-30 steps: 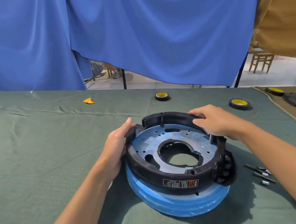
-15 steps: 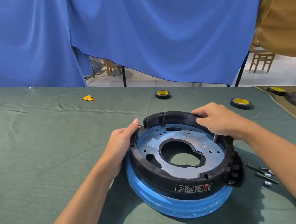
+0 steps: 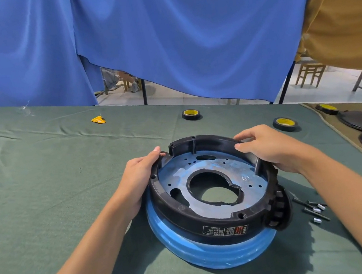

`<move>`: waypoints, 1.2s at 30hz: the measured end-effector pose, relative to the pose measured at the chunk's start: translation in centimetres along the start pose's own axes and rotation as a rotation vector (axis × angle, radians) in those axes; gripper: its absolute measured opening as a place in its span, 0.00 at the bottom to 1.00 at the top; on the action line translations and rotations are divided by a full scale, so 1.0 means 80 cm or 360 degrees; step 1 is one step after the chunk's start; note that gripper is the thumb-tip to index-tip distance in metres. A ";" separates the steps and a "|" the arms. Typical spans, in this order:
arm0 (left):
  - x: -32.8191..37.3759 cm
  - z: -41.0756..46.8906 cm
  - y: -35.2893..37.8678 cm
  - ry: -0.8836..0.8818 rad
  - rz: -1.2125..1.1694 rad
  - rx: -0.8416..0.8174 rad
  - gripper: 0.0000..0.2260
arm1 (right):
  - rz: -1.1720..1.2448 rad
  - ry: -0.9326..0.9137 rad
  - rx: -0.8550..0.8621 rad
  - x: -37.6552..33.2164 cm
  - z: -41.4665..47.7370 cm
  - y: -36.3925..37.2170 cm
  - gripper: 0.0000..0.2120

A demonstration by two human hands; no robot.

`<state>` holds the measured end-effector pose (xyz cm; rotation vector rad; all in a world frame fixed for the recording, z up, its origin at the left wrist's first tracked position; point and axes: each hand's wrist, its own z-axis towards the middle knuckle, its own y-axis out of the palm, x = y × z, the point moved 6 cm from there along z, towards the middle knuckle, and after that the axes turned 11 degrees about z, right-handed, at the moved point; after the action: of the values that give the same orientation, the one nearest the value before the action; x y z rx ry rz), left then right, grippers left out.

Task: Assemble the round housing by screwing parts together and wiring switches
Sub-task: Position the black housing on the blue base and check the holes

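Now the round housing [image 3: 213, 225] is resting on the green table [image 3: 44, 206]. The left hand [image 3: 139, 179] is gripping its left rim and the right hand [image 3: 269, 146] is gripping its far-right rim, well apart. Small screws [image 3: 315, 210] are lying just right of the housing.

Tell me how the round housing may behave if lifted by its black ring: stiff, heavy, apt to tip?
Probably stiff: the black ring looks like thick plastic around a metal plate. Perhaps heavy: left hand and right hand both grip it. It may rock, as the blue shell underneath is rounded.
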<state>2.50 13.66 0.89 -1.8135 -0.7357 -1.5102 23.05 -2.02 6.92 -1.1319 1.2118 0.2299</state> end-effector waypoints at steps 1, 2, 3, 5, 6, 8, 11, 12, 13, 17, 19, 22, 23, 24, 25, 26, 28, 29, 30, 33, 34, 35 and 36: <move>0.000 0.000 0.000 0.0004 -0.0001 -0.0001 0.17 | 0.0055 0.0060 -0.0020 0.007 -0.007 -0.004 0.12; 0.000 0.001 0.001 0.0009 -0.0001 0.0004 0.17 | 0.0100 0.0125 -0.0048 0.014 -0.016 -0.006 0.09; 0.000 0.002 0.000 0.0013 -0.0001 0.0018 0.16 | 0.0114 0.0180 -0.0078 0.020 -0.025 -0.007 0.06; 0.001 0.004 -0.002 0.0025 0.0001 0.0053 0.16 | 0.0114 0.0212 -0.0091 0.028 -0.038 -0.009 0.03; 0.001 0.004 -0.001 0.0030 0.0002 0.0064 0.16 | 0.0117 0.0203 -0.0061 0.030 -0.040 -0.009 0.06; 0.001 0.004 0.000 0.0029 0.0005 0.0083 0.16 | 0.0100 0.0164 0.0031 0.026 -0.038 -0.011 0.09; -0.002 0.002 0.002 0.0024 0.0013 0.0110 0.17 | -0.0095 0.0131 0.0109 0.013 -0.033 -0.015 0.12; -0.002 0.002 0.003 0.0021 0.0010 0.0117 0.17 | -0.0142 0.0128 0.0122 0.008 -0.031 -0.017 0.12; -0.003 0.003 0.003 0.0016 -0.0001 0.0124 0.17 | -0.0163 0.0130 0.0126 0.005 -0.030 -0.018 0.12; -0.005 0.004 0.002 0.0001 -0.0043 0.0126 0.16 | -0.0166 0.0145 0.0128 -0.002 -0.028 -0.023 0.12; -0.005 0.004 0.002 0.0002 -0.0036 0.0121 0.17 | -0.0145 0.0159 0.0114 0.000 -0.029 -0.022 0.11; -0.005 0.004 0.003 0.0011 -0.0006 0.0115 0.17 | -0.0124 0.0192 0.0080 0.008 -0.032 -0.020 0.10; -0.004 0.004 0.003 0.0015 0.0005 0.0110 0.17 | -0.0117 0.0204 0.0078 0.010 -0.033 -0.020 0.10; -0.004 0.004 0.003 0.0017 0.0010 0.0106 0.17 | -0.0109 0.0213 0.0082 0.011 -0.034 -0.019 0.10; -0.004 0.004 0.003 0.0018 0.0010 0.0102 0.16 | -0.0103 0.0216 0.0090 0.011 -0.034 -0.020 0.10; -0.004 0.004 0.004 0.0019 0.0010 0.0101 0.16 | -0.0100 0.0218 0.0099 0.011 -0.034 -0.020 0.10; -0.004 0.004 0.004 0.0023 0.0008 0.0100 0.16 | -0.0109 0.0227 0.0110 0.012 -0.035 -0.018 0.10; -0.004 0.004 0.004 0.0026 0.0011 0.0098 0.16 | -0.0116 0.0232 0.0109 0.013 -0.036 -0.018 0.10; -0.004 0.004 0.004 0.0030 0.0018 0.0096 0.16 | -0.0118 0.0235 0.0105 0.015 -0.036 -0.016 0.10; -0.004 0.005 0.004 0.0036 0.0042 0.0100 0.17 | -0.0074 0.0238 0.0096 0.019 -0.038 -0.016 0.10; -0.004 0.005 0.004 0.0034 0.0042 0.0106 0.17 | -0.0063 0.0238 0.0097 0.019 -0.038 -0.016 0.10; -0.005 0.006 0.003 0.0031 0.0043 0.0110 0.17 | -0.0056 0.0239 0.0098 0.019 -0.038 -0.016 0.10; -0.005 0.006 0.003 0.0030 0.0046 0.0112 0.17 | -0.0052 0.0239 0.0099 0.020 -0.037 -0.016 0.10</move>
<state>2.93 13.87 0.42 -1.7486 -0.7415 -1.4629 22.73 -5.59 6.60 -1.1293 1.3226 0.0826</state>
